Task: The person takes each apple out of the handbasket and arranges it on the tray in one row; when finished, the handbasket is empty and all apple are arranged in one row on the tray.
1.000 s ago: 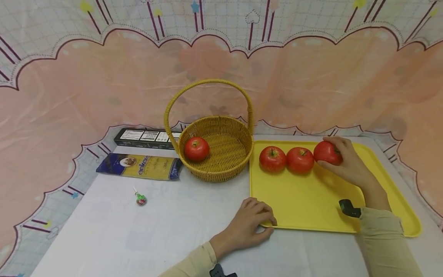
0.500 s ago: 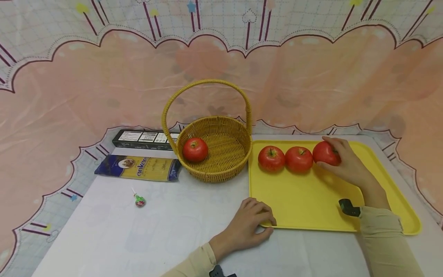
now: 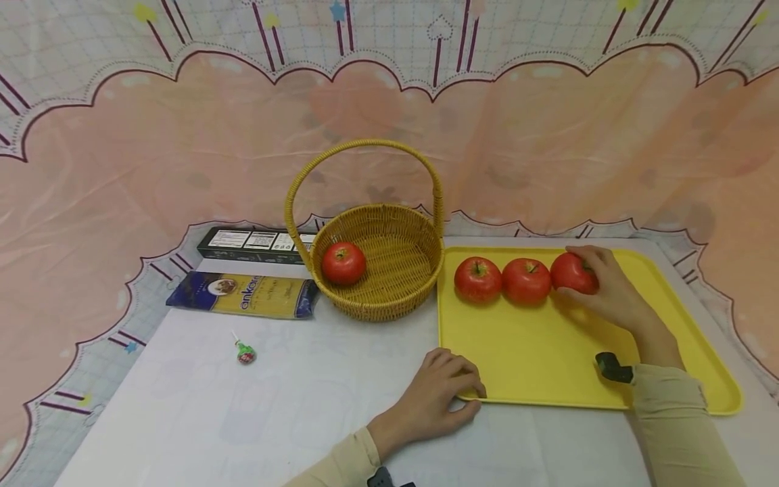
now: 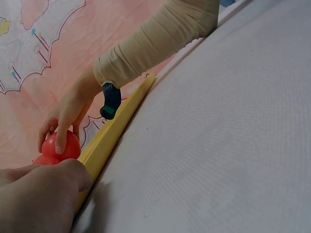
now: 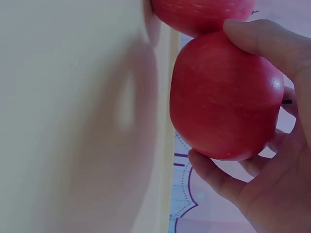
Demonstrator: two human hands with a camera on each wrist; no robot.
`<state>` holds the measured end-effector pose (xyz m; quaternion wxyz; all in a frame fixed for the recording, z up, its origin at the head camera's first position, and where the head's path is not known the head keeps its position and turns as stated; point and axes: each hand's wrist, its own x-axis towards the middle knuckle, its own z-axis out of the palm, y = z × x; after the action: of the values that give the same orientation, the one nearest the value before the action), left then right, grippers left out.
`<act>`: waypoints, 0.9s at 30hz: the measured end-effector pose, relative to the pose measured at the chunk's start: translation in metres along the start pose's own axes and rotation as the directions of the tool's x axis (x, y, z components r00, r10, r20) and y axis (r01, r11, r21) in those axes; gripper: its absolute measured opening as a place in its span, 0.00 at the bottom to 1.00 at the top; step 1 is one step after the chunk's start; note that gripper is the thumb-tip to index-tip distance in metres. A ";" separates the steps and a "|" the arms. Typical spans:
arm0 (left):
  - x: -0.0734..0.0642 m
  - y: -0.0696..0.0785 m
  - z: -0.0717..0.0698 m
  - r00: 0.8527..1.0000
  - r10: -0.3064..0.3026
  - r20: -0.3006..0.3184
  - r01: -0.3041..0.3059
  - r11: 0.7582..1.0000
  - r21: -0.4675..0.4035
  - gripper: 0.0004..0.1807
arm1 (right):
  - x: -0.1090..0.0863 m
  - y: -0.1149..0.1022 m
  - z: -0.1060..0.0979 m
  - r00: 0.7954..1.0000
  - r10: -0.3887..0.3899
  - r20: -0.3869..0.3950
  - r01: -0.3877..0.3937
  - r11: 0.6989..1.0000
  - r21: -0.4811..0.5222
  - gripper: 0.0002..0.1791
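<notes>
My right hand point(image 3: 608, 291) grips a red apple point(image 3: 572, 273) between thumb and fingers, close over the back of the yellow tray point(image 3: 523, 358). In the right wrist view that apple point(image 5: 223, 97) fills the middle, its side against a second apple point(image 5: 204, 14). Two more apples, a left one point(image 3: 478, 279) and a middle one point(image 3: 527, 281), sit in a row beside it on the tray. My left hand point(image 3: 432, 399) holds the tray's front left corner, fingers over the rim and thumb outside it. The left wrist view shows the left hand point(image 4: 48, 194) in front, hiding part of the apples.
Left of the tray stands a yellow wicker basket point(image 3: 395, 308) with a tall handle and one apple point(image 3: 343, 263) inside. Farther left lie a pasta packet point(image 3: 243, 294), a dark box point(image 3: 255, 245) and a wrapped lollipop point(image 3: 246, 352). A patterned cloth point(image 3: 389, 115) hangs behind the table.
The right hand and its apple have come down slightly. The left hand has stayed at the tray's corner, and the other apples have not moved.
</notes>
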<state>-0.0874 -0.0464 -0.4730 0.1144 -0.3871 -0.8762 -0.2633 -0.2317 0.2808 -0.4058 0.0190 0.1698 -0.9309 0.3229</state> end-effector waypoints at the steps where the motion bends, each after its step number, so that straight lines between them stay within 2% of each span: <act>1: 0.000 0.000 0.000 1.000 -0.002 0.001 0.002 1.000 0.000 0.03 | 0.000 0.000 0.001 1.000 -0.004 0.002 0.004 1.000 -0.004 0.44; 21: -0.002 0.001 -0.001 1.000 -0.004 0.002 0.004 1.000 -0.007 0.03 | 0.001 0.009 0.008 0.998 0.015 0.058 -0.014 1.000 -0.016 0.46; 27: 0.000 0.001 -0.002 1.000 0.005 -0.004 -0.004 1.000 0.006 0.03 | 0.002 0.009 0.007 0.999 0.008 0.053 -0.008 1.000 -0.010 0.46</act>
<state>-0.0866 -0.0473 -0.4716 0.1181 -0.3882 -0.8759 -0.2612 -0.2357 0.2830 -0.4168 -0.0064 0.1745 -0.9334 0.3136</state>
